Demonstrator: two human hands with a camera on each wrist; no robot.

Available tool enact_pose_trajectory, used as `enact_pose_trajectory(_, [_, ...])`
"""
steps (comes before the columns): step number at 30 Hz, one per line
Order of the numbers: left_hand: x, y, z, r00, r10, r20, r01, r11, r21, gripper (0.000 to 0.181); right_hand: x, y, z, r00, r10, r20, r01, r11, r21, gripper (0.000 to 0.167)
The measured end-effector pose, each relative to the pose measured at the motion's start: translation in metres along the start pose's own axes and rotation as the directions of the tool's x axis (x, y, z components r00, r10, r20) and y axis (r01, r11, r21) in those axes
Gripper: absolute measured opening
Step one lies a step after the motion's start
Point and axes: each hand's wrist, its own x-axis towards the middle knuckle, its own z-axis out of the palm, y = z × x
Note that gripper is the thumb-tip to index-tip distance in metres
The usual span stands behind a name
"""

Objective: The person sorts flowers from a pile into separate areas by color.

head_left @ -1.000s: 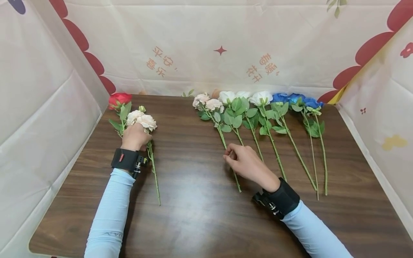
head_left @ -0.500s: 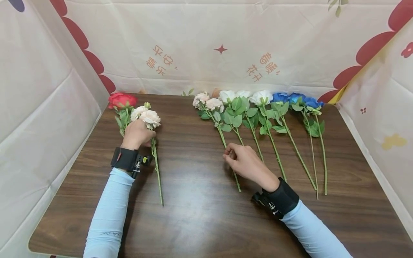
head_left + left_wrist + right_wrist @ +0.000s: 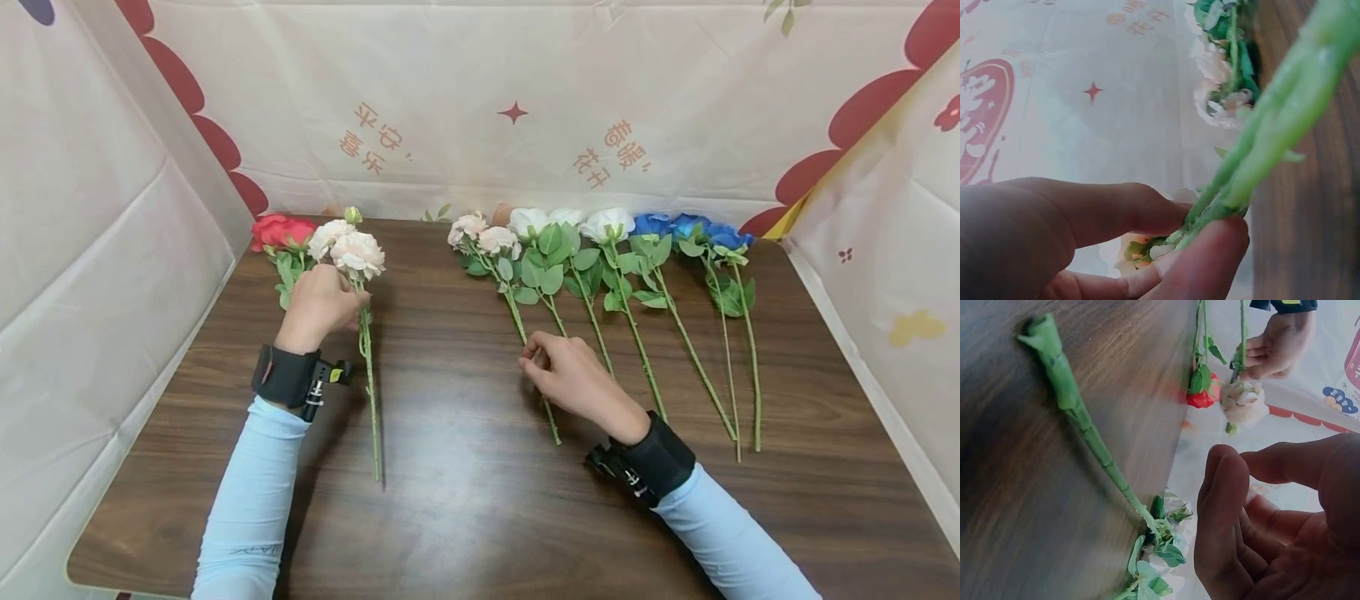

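Observation:
My left hand [image 3: 321, 304] pinches the stem of a pale pink artificial flower [image 3: 358, 254] between thumb and fingers, just under the blossoms. In the left wrist view, the green stem [image 3: 1272, 134] runs up past the fingertips. The flower stands raised off the table, its stem end casting a shadow. Behind that hand lies a red artificial flower [image 3: 281, 232], its stem mostly hidden. My right hand [image 3: 573, 375] hovers with fingers loosely curled and nothing in them. Close to it lies another pale pink flower [image 3: 498, 242]; its stem [image 3: 1100, 447] is apart from the fingers in the right wrist view.
White flowers [image 3: 609, 227] and blue flowers [image 3: 727, 239] lie in a row on the right of the brown table [image 3: 450, 517], blossoms toward the back edge, stems toward me. A printed cloth [image 3: 465, 108] closes off the back and both sides.
My left hand has moved slightly right and away from me, lifting the pale pink flower with it. More of the red flower shows. My right hand has stayed still.

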Motion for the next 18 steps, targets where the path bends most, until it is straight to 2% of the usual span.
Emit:
enact_pose_trajectory(5, [-0.006,0.009,-0.005,0.999,0.021,-0.035,-0.021,1.000,-0.014,0.036,0.000,0.001,-0.001,1.000,-0.006,-0.005,0.006,1.000,0.003,0.008])
enact_pose_trajectory(9, [-0.005,0.014,-0.001,0.999,0.029,-0.035,-0.031,0.997,-0.066,0.031,0.000,0.000,0.001,1.000,-0.005,0.002,0.005,1.000,0.000,0.009])
enact_pose_trajectory(14, [-0.003,0.024,0.014,1.000,0.012,0.020,-0.009,0.986,-0.167,0.027,-0.002,-0.004,0.005,1.000,-0.008,0.025,0.008,1.000,0.013,0.010])
enact_pose_trajectory(18, [-0.004,0.039,0.029,0.996,0.018,0.088,0.010,0.950,-0.312,0.023,-0.003,-0.009,0.009,0.999,-0.016,0.047,0.014,0.999,0.047,0.009])
